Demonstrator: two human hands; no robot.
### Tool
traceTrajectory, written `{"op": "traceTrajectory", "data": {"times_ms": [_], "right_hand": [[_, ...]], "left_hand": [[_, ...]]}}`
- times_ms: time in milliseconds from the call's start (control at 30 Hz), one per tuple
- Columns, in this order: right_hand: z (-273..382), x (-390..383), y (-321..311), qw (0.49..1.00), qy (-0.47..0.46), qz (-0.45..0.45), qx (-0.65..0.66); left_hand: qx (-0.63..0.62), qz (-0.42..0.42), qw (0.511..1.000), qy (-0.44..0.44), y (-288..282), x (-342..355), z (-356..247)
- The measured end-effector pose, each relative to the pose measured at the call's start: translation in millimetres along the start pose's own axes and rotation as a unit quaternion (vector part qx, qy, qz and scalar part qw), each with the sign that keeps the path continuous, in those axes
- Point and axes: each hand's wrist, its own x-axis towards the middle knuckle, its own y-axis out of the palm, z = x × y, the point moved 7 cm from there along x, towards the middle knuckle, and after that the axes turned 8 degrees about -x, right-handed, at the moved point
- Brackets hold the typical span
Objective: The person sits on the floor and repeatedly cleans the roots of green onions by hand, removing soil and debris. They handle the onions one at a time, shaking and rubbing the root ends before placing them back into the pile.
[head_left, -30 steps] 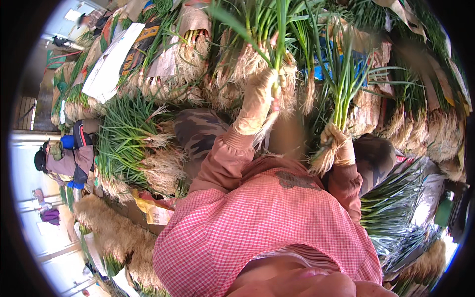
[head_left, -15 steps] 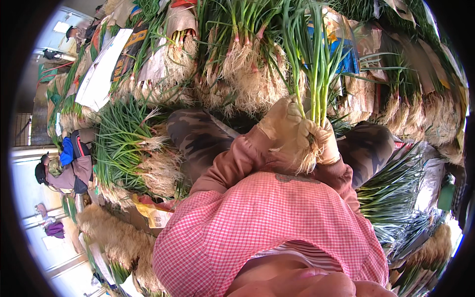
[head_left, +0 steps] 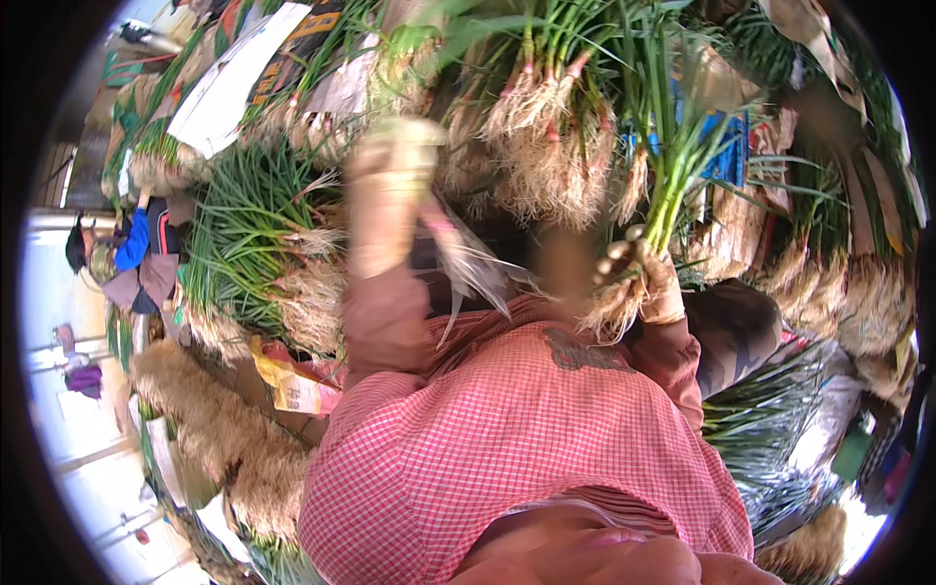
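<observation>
1. Green leaves and pale roots identify the bunch of green onions (head_left: 673, 200). We locate it in front of the wearer, right of centre, leaves upward, with roots hanging below the grasp.
2. Right hand (head_left: 651, 278): we note gloved fingers curled closely around the base of the bunch.
3. Left hand (head_left: 395, 166): the glove is motion-blurred. The fingers seem bent, but we cannot tell how far. A pink-and-white strip (head_left: 453, 239) hangs just below; we cannot tell whether they grip it.
4. Change: half a second ago both hands met at the bunch. The left now stands well apart, so we judge that the right alone supports the bunch.
5. Containers: a blue wrapper (head_left: 729, 156) lies behind the bunch; we cannot verify its contents. A yellow-and-red sack (head_left: 292, 375) lies near a pile of green onions (head_left: 239, 210); its inside is hidden.
</observation>
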Motion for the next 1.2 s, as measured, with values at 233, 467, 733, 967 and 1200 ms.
{"op": "traceTrajectory", "data": {"times_ms": [233, 467, 733, 967, 1200], "right_hand": [[-10, 18, -35, 0.99, -0.01, 0.065, 0.124], [-15, 21, -42, 0.995, 0.044, -0.027, 0.081], [1, -4, -72, 0.987, 0.031, -0.152, -0.042], [36, -37, -62, 0.963, -0.057, -0.207, -0.162], [19, -3, -41, 0.959, 0.021, -0.234, -0.161]], "left_hand": [[0.501, -0.344, 0.724, -0.325, -300, -62, 36], [0.281, -0.117, 0.949, -0.086, -145, 23, 73], [0.285, 0.124, 0.945, -0.104, 154, 158, 125], [0.183, 0.151, 0.971, -0.034, 211, 36, 110], [0.137, 0.358, 0.921, 0.063, 231, -74, 89]]}}
